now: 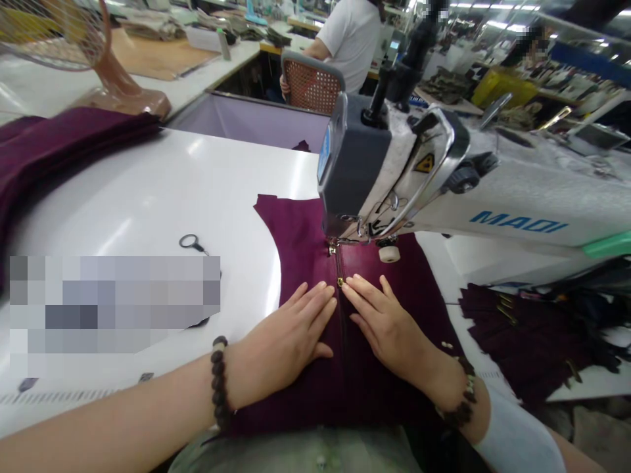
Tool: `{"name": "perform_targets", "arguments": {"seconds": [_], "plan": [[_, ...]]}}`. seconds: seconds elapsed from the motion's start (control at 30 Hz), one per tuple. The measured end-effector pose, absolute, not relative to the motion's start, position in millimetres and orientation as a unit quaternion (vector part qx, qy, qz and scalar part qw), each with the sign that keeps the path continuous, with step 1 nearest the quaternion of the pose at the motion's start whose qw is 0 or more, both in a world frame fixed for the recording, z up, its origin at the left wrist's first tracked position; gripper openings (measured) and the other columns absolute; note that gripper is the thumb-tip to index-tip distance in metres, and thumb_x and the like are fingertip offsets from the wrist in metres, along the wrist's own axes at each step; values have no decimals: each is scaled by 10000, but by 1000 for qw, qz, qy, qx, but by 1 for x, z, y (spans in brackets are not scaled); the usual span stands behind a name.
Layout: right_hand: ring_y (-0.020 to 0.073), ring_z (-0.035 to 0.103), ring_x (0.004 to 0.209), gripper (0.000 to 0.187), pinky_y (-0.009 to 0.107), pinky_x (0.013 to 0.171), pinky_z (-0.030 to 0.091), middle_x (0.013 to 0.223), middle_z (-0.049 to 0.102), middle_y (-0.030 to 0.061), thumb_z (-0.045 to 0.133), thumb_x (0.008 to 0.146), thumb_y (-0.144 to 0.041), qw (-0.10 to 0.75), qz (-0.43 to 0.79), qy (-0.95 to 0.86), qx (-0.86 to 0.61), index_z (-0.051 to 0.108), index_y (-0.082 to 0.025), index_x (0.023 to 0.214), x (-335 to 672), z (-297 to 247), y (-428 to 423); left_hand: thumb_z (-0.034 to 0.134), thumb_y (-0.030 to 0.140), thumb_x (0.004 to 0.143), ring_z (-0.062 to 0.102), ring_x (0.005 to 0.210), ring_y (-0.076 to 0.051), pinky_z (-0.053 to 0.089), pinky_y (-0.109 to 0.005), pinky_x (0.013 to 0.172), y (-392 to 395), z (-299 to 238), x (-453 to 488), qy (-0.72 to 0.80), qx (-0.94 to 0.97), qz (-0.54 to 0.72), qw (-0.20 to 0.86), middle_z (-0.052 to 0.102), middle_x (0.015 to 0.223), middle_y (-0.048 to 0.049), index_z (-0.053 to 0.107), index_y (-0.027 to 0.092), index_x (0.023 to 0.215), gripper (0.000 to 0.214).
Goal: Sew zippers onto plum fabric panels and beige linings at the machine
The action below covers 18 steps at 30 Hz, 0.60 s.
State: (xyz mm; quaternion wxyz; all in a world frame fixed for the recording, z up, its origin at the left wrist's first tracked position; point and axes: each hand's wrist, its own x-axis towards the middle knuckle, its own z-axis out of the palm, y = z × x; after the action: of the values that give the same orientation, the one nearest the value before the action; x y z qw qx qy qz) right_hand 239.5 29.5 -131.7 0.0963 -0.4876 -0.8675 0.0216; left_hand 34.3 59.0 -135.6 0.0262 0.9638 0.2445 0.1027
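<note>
A maroon garment piece (300,230) lies flat under the head of a sewing machine (473,177). Down its middle runs a zipper with a brass-coloured slider (340,282) just in front of the presser foot (332,249). My left hand (290,335) rests flat on the cloth left of the zipper, fingers stretched toward the foot. On the other side, my right hand (387,322) lies with fingers extended, their tips close to the slider. Neither hand grips anything; both press on the fabric from above.
Folded maroon cloth (73,141) is stacked at the left, near a fan (118,92). A black ring on a cord (189,241) lies on the white table (221,171). More maroon pieces with zippers (522,335) sit at the right. Beyond the machine, a person (350,39) sits on a chair.
</note>
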Motion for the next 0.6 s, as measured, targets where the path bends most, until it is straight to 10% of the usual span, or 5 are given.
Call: {"name": "perform_targets", "arguments": {"seconds": [0.6], "plan": [[226,358,1258,401,546,1030,288,1272,479,143,329,890,-140,79,32,-863,-498,423,-84,1276,235,-128,30,467,442,879,345,1274,-292,322,-448,1037,44,-145,33,246,963,98,40,412,1351,-152,474,99,1245,502]]}}
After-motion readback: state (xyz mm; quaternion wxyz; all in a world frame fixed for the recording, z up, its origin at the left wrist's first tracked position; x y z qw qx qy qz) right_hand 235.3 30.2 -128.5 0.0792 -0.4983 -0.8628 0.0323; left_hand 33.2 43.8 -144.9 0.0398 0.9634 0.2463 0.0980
